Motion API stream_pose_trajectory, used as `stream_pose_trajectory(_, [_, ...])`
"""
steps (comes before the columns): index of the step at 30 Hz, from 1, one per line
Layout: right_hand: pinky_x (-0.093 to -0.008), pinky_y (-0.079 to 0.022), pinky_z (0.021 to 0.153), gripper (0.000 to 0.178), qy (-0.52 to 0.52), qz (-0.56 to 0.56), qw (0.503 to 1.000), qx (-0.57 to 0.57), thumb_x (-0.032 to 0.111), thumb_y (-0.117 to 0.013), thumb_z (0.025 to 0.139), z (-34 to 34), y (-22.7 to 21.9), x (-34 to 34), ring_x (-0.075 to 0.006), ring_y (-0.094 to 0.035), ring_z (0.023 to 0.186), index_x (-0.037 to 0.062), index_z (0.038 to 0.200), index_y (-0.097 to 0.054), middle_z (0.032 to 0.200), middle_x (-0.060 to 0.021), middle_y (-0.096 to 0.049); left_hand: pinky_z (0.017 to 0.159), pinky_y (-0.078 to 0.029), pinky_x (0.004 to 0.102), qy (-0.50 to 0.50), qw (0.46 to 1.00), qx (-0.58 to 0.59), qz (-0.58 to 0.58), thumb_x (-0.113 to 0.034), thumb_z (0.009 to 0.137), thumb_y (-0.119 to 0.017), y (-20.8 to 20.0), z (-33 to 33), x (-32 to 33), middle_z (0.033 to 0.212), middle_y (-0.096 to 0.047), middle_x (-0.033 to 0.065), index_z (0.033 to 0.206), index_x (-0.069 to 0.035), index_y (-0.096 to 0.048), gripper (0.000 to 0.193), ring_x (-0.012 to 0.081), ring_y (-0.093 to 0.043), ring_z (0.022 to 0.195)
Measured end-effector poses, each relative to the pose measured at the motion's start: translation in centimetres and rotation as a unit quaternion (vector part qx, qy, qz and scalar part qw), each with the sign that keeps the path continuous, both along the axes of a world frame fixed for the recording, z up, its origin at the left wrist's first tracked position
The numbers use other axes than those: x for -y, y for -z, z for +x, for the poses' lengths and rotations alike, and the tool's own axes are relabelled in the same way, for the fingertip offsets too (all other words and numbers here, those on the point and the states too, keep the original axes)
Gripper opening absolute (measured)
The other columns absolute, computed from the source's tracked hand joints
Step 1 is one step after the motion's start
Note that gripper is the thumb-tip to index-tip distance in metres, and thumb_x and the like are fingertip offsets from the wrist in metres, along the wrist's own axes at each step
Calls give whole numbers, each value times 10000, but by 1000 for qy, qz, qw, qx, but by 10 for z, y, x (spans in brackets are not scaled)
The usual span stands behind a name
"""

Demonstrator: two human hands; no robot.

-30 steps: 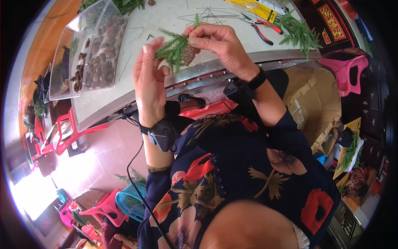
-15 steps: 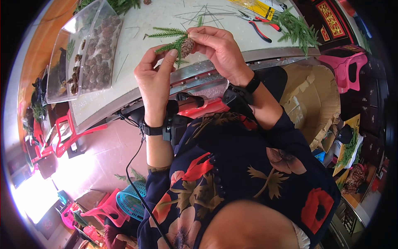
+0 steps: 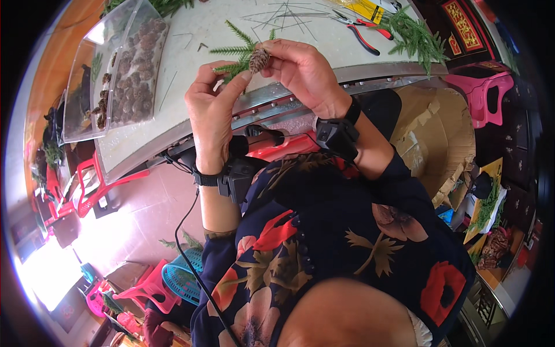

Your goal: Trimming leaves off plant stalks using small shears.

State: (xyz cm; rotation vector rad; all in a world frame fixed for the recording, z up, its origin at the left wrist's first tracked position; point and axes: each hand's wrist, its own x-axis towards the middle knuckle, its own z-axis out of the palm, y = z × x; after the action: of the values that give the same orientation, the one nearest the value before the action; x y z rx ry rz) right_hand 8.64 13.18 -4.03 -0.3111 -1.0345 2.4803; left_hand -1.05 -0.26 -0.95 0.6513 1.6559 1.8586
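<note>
Above the near edge of the table I hold up a green fir sprig [image 3: 234, 51] with a brown pine cone [image 3: 259, 60] against it. My left hand [image 3: 217, 89] pinches the lower needles of the sprig between thumb and fingers, its thumb tip beside the cone. From the other side my right hand [image 3: 300, 69] grips the cone's upper end, thumb and forefinger together there. A short green tip shows above the right fingertips. How cone and sprig are joined is hidden by the fingers.
A clear plastic box [image 3: 122, 75] of pine cones stands at the left. Thin wires [image 3: 289, 18] lie on the table's far part, near red-handled pliers [image 3: 364, 37] and green branches [image 3: 413, 40]. A cardboard box [image 3: 433, 139] stands right of my lap; a pink stool [image 3: 483, 95] is beyond.
The sprig and cone have turned in my fingers; its fronds now point more upward and the cone shows more fully. Both hands stay close to the same place.
</note>
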Motion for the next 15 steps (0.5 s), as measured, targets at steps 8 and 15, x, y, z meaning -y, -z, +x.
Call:
stream_pose_trajectory(8, [-271,-486,758,252,-12,-52,999,-2,157,-519,928,4,-10,-2,-148,-618,845,-39,1050,-619,974,-90,-653,600,-386,179,-10,999,39,1,-38,790,-697,5,-4,-1,793,-627,17,947,20,-631,180,47,-513,666])
stream_pose_trajectory(15, [-252,-478,641,167,111,271,945,147,141,-594,870,10,-26,8,-121,-627,789,29,970,-668,912,-56,-649,551,-344,167,-30,997,70,-16,-29,795,-684,15,-10,-3,771,-619,6,925,12,-631,146,33,-484,623])
